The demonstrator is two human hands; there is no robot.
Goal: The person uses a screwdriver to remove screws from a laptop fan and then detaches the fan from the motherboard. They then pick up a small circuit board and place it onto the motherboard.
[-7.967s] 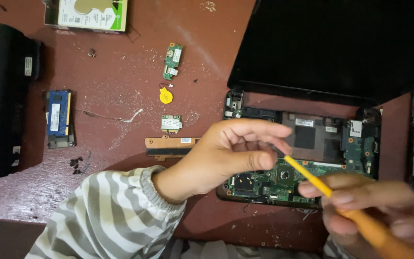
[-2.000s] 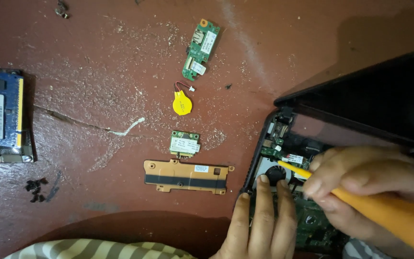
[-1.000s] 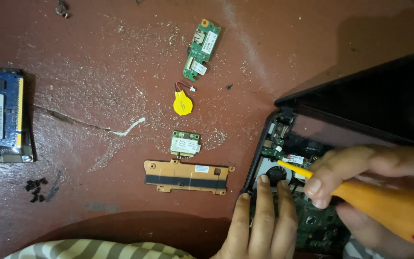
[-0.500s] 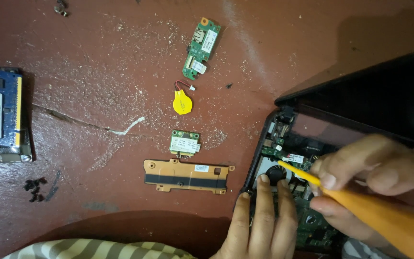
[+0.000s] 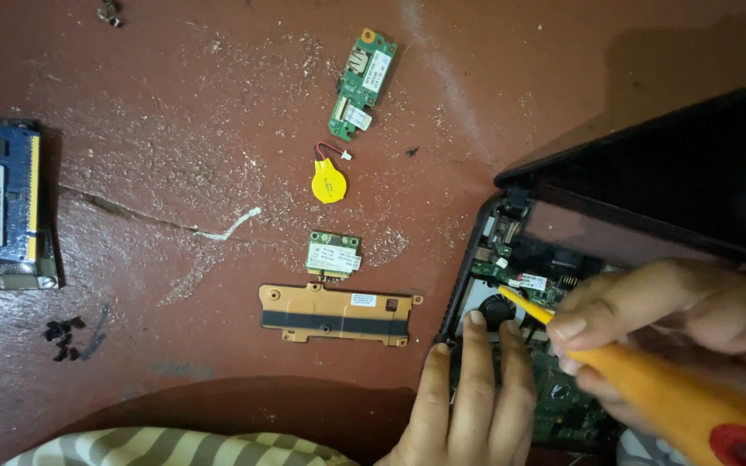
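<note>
Your right hand [image 5: 649, 311] is closed around an orange-handled screwdriver [image 5: 649, 380], its yellow shaft angled up and left so the tip sits in the opened laptop base [image 5: 511, 285], right beside the small round fan [image 5: 498, 309] near that base's upper left corner. Your left hand [image 5: 468, 397] lies flat with its fingers straight and holds nothing; 3 fingertips [image 5: 477, 321] press on the base's left edge, just below the fan. The laptop sits at the right edge of the scuffed red table [image 5: 174, 103], its dark lid [image 5: 684, 173] tilted open behind the board. To the left of the laptop, on the table, lies an orange flat bracket [image 5: 336, 312], with a small square green card [image 5: 333, 255] just above it, then a yellow coin cell battery [image 5: 328, 183] on a short wire, then a long green circuit board [image 5: 363, 83] toward the top edge. A blue memory module [image 5: 2, 203] rests at the left edge, and below it is a dark cluster, probably screws [image 5: 64, 335]. Your striped sleeve [image 5: 174, 447] shows at the bottom edge.
</note>
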